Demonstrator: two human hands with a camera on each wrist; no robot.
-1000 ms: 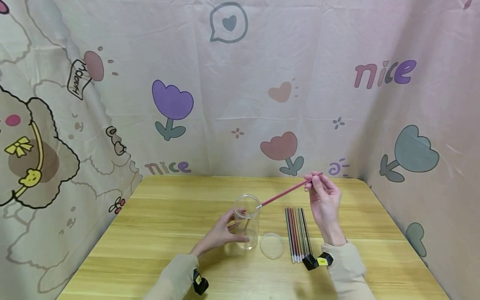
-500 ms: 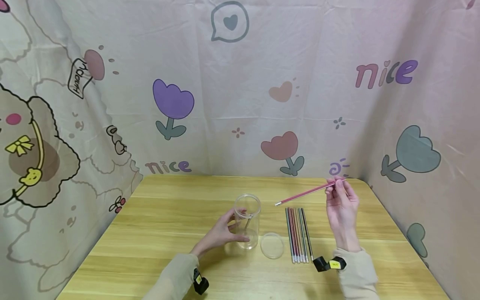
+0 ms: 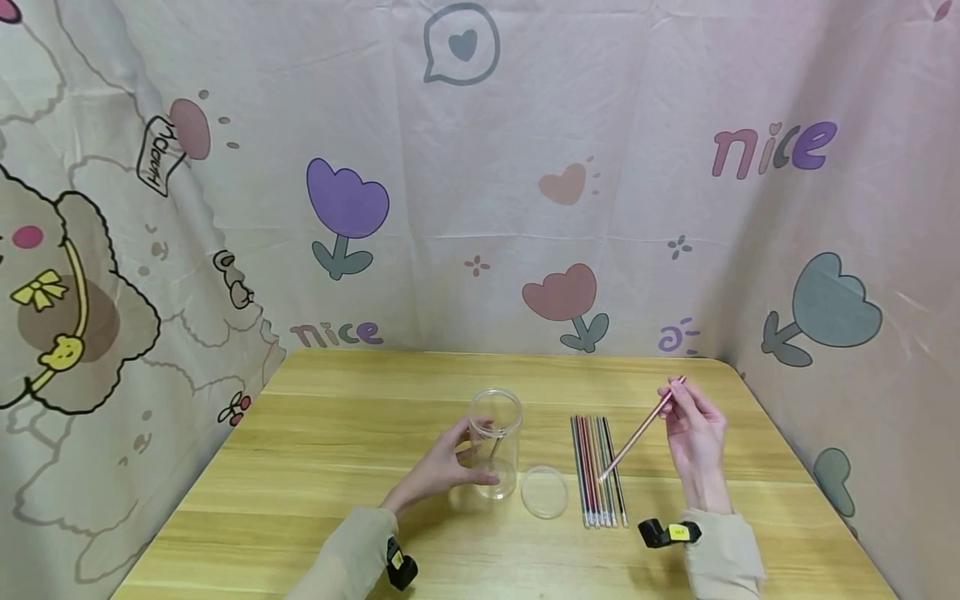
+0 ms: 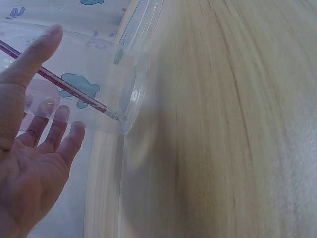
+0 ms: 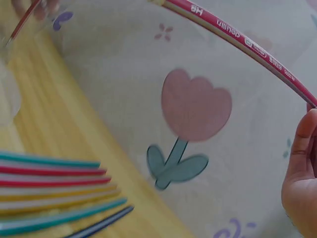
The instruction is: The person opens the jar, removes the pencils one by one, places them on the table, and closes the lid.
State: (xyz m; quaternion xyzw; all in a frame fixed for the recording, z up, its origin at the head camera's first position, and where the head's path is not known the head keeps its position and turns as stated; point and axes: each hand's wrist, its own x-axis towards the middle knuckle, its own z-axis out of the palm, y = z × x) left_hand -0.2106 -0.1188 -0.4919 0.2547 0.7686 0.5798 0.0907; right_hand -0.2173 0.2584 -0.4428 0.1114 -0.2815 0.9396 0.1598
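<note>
A clear plastic jar stands upright on the table, with my left hand gripping its side, thumb in front and fingers behind. Inside the jar, a red pencil leans at a slant, its metal-banded end at the bottom. My right hand pinches another red pencil near one end. That pencil slants down to the left, and its lower end overlaps a row of pencils in the head view. Red, yellow, green and dark pencils lie side by side in that row.
A round clear lid lies flat between the jar and the row of pencils. The wooden table meets a patterned cloth backdrop at the back and sides.
My right hand has carried the red pencil rightward from the jar's rim, and its lower end has swung down over the row. My left hand and the jar have stayed put.
</note>
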